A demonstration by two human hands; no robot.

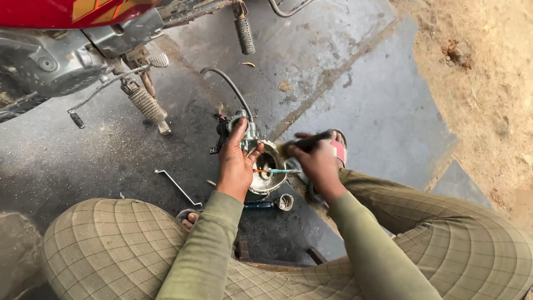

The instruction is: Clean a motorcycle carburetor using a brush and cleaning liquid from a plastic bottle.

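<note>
Left hand (236, 164) fingers grip carburetor (256, 155), right hand (317, 161) fingers closed on brush (302, 143) beside it; open concrete floor (361, 100) right.

Dull grey metal carburetor (252, 145), grimy; beside it a shiny metal bowl (270, 172); below it oil-stained rough concrete floor (344, 94); matt checked cloth trousers (111, 244); glossy red motorcycle tank (72, 11) upper left

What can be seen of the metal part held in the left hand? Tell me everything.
The carburetor-like metal part is greyish, grimy cast metal with a round open bowl facing up. The left hand grips its body from the left; a black hose curves up from its top. The right hand pokes a thin teal-handled tool into the bowl. It is held low over the dark, oily concrete floor, beside a motorcycle.
</note>
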